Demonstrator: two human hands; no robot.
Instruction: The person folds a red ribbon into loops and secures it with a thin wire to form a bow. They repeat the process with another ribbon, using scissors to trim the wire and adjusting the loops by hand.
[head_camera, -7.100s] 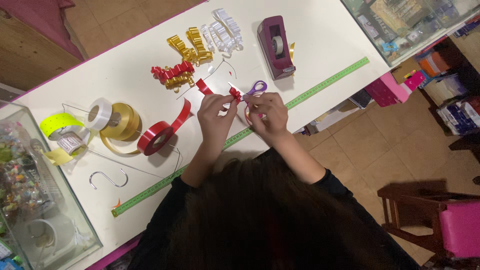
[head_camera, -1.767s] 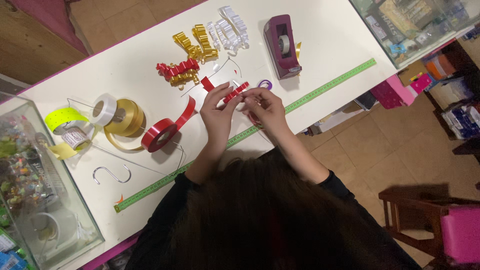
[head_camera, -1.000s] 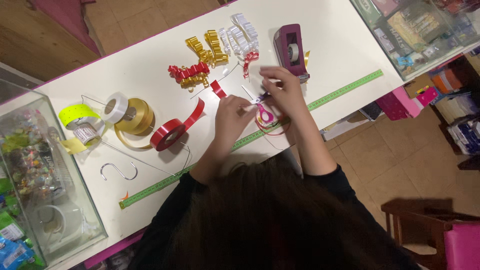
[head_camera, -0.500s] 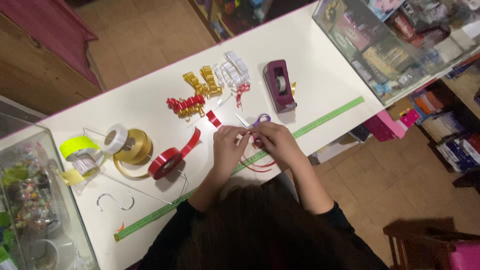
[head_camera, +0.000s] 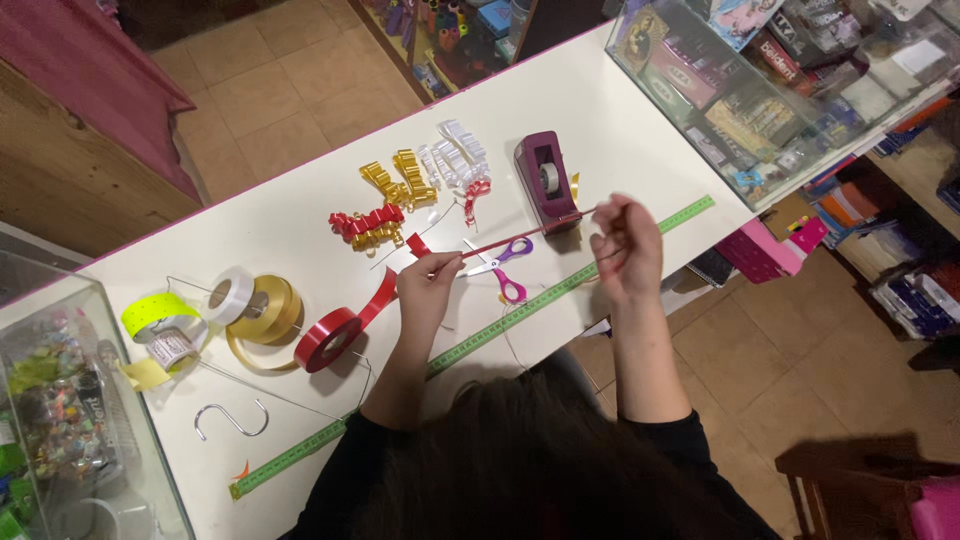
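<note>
A thin red ribbon strip (head_camera: 520, 236) is stretched taut between my two hands above the white table (head_camera: 300, 215). My left hand (head_camera: 428, 293) pinches its left end. My right hand (head_camera: 627, 245) pinches the other end, raised near the table's right edge. Under the strip lie scissors (head_camera: 505, 268) with purple and pink handles. The red ribbon roll (head_camera: 328, 338) lies left of my left hand, its loose tail running toward it.
A purple tape dispenser (head_camera: 543, 180) stands behind the strip. Red (head_camera: 365, 225), gold (head_camera: 397, 180) and white (head_camera: 455, 160) curled ribbon bows lie at the back. Gold (head_camera: 266, 308), white and yellow rolls sit left. A green measuring tape (head_camera: 480, 338) runs along the front edge; a metal hook (head_camera: 232, 419) lies near it.
My hands were close together over the scissors; now they have drawn apart, the right hand moving right and up, pulling the red strip straight. The view has shifted too.
</note>
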